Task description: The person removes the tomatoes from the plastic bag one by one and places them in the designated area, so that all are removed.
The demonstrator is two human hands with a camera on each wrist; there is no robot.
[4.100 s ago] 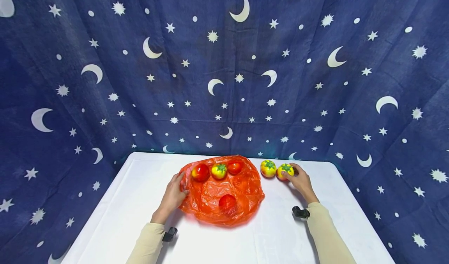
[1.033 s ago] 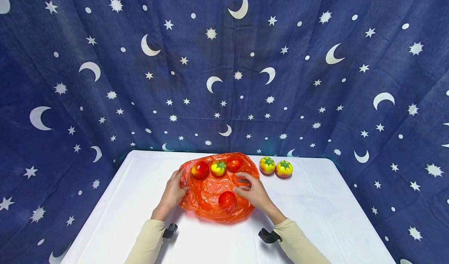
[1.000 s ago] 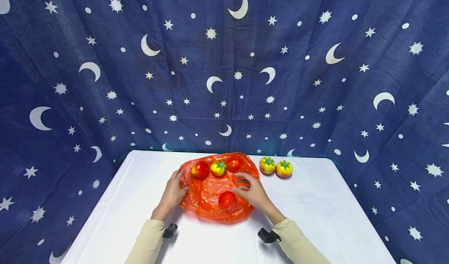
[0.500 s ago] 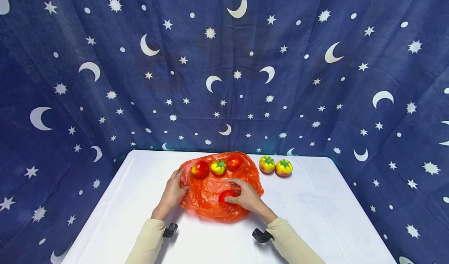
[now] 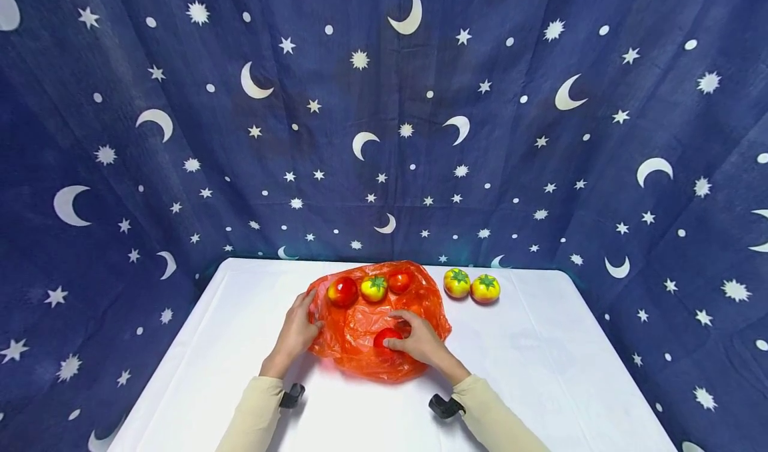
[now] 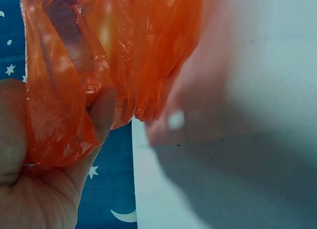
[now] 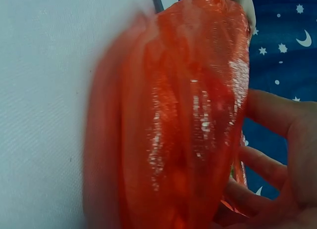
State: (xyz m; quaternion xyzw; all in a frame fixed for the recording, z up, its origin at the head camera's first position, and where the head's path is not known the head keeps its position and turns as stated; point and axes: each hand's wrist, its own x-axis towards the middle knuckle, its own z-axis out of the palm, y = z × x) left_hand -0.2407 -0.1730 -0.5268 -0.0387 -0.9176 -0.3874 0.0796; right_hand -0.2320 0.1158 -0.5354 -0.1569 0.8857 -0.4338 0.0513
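Observation:
A thin, see-through orange-red plastic bag (image 5: 354,362) stands crumpled on the white table. My left hand (image 5: 297,329) pinches its left edge; in the left wrist view the film lies between thumb and fingers. My right hand (image 5: 420,342) reaches over the bag's right side, thumb and fingers around a red tomato (image 5: 383,337) low in the bag. Film hides part of that tomato. Along the far side of the bag are a red-and-yellow round fruit (image 5: 343,292), a yellow tomato (image 5: 374,289) with a green star-shaped top, and a smaller-looking red fruit (image 5: 399,281).
Two yellow tomatoes (image 5: 457,283) with green tops sit side by side on the white table (image 5: 570,372), right of the bag. A blue curtain (image 5: 384,139) with moons and stars rises behind the table. Black wrist cameras (image 5: 446,407) hang at both sleeves.
My right hand has come from the rightmost yellow tomato, let go of it, and moved left over the bag onto the red tomato. My left hand stays at the bag's edge.

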